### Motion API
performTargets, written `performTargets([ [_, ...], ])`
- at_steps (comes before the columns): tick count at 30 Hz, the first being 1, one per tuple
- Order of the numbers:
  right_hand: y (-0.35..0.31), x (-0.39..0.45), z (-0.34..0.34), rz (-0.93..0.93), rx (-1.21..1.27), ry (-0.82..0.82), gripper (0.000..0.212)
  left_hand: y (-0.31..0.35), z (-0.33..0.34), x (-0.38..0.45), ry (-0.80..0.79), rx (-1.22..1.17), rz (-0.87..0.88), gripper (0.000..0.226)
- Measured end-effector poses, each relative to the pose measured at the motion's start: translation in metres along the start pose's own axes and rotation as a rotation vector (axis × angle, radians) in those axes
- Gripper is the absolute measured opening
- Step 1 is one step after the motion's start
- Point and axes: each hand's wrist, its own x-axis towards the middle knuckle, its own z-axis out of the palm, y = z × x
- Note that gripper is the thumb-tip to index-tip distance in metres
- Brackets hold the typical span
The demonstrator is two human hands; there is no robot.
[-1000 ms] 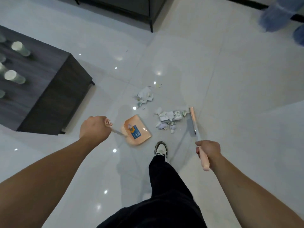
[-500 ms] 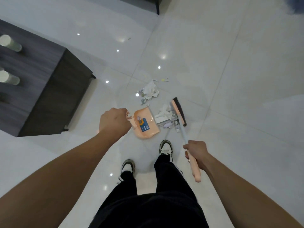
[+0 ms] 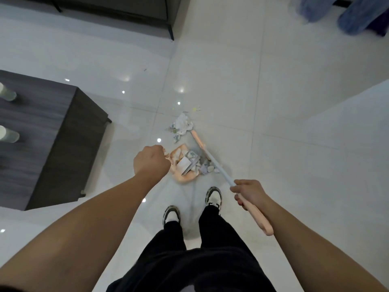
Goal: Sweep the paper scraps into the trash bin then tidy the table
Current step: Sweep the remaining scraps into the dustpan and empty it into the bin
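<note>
Grip, left: left hand (image 3: 152,163) is curled in a fist round the dustpan's handle, which is mostly hidden behind the knuckles.
Grip, right: right hand (image 3: 248,191) is wrapped round the broom (image 3: 214,163) where its pale shaft meets the peach grip.
Head view, dustpan: peach dustpan (image 3: 182,165) sits on the floor just ahead of the feet, with a heap of paper scraps (image 3: 190,163) inside and at its lip.
Head view, broom head: lying along the pan's far side, touching the scraps.
Head view, leftover: a crumpled clump (image 3: 181,124) lies beyond the pan, with tiny flecks further out.
Head view, table: dark table (image 3: 42,131) to the left carries pale cups (image 3: 8,134).
Progress: roughly half the scraps look gathered; the far clump, emptying into a bin (none visible) and the table are not yet done.
</note>
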Motion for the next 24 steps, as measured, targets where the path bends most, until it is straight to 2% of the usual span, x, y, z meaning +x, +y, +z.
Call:
performTargets([
  [3,0.011,0.001,-0.007,-0.015,-0.001,0.049,0.037,-0.017,0.0,-0.01,0.006,0.024,-0.022,0.006],
  [5,0.014,0.005,-0.011,-0.007,0.03,0.073,0.038,-0.025,0.0,-0.015,0.013,0.03,-0.043,0.006],
  [9,0.018,0.017,-0.01,0.023,0.062,0.084,0.027,-0.038,0.001,-0.022,0.024,0.009,-0.13,0.008],
  [11,0.02,0.022,-0.005,0.052,0.088,0.059,0.01,-0.041,0.004,-0.026,0.014,0.029,-0.176,0.01],
  [17,0.031,0.032,0.011,0.173,0.232,-0.1,0.013,-0.036,0.01,-0.021,0.036,0.091,-0.212,0.012],
  [21,0.024,0.038,-0.006,0.24,0.393,-0.276,0.011,-0.032,0.005,-0.016,0.055,0.073,-0.223,0.01],
  [24,0.011,0.039,-0.019,0.216,0.295,-0.309,0.018,-0.031,0.004,-0.016,0.068,0.06,-0.218,0.007],
])
